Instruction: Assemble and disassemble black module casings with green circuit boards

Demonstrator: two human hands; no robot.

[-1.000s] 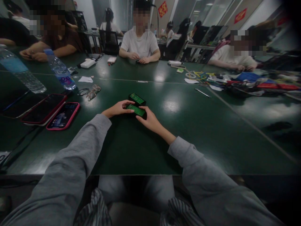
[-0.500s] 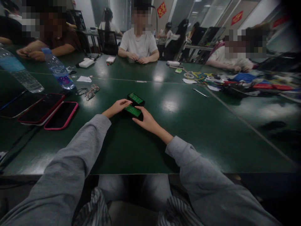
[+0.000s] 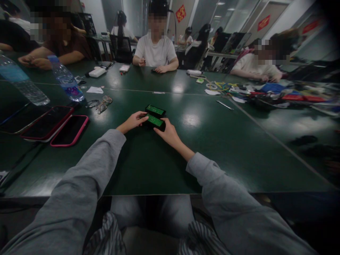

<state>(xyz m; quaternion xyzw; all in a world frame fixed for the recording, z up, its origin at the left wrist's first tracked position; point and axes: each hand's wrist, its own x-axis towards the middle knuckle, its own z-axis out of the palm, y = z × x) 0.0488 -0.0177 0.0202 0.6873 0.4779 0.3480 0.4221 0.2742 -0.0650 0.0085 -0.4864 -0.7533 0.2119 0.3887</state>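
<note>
Green-topped near box [image 3: 155,122] sits gripped between left hand [image 3: 132,122] and right hand [image 3: 168,134], fingers closed on its ends; far box [image 3: 155,110] touches it.

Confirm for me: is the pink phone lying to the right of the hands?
No, the pink phone lies on the green table off to the left of the left hand and right hand, beside the water bottle.
</note>
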